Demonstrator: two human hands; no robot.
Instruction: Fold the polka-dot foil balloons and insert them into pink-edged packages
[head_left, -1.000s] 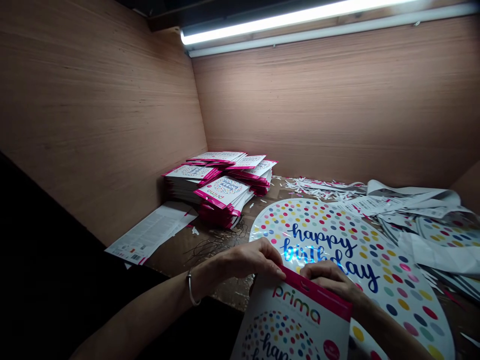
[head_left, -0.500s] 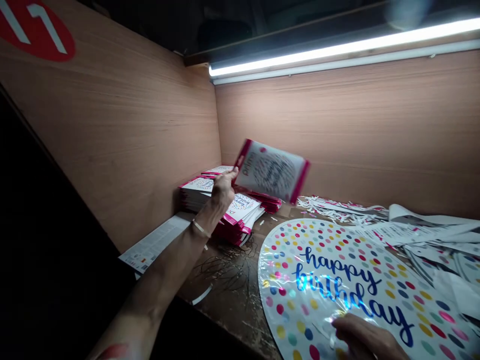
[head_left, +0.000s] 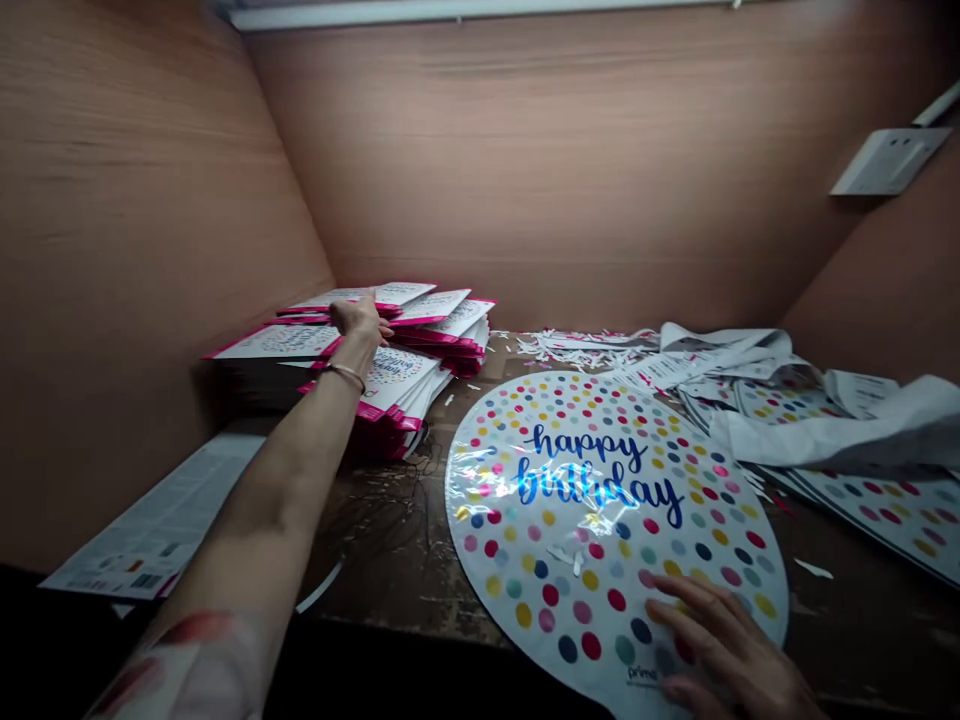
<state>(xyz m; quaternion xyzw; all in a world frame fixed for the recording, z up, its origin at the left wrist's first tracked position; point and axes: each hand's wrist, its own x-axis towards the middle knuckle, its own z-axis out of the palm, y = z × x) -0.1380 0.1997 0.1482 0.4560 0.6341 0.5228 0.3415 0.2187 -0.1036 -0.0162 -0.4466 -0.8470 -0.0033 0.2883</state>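
My left hand (head_left: 358, 318) reaches out and rests on top of the stacks of pink-edged foil balloon packets (head_left: 390, 390), fingers apart and holding nothing. A round, polka-dotted foil balloon (head_left: 592, 510) printed "happy birthday" lies flat on the bench. My right hand (head_left: 727, 645) lies on its lower edge with the fingers spread, gripping nothing. The balloon's lower rim is partly hidden beneath that hand.
More foil balloons and white paper strips (head_left: 840, 430) lie heaped at the right, with shredded white scraps (head_left: 581, 350) behind. A printed paper sheet (head_left: 157, 520) lies at the left. Wood-veneer walls enclose the worn bench (head_left: 397, 540), and a wall socket (head_left: 889, 160) sits high right.
Both hands held a packet at first, then my left hand raised it above the stacks. No packet is in the air now, and that hand rests on the stacks. My right hand lies on the balloon.
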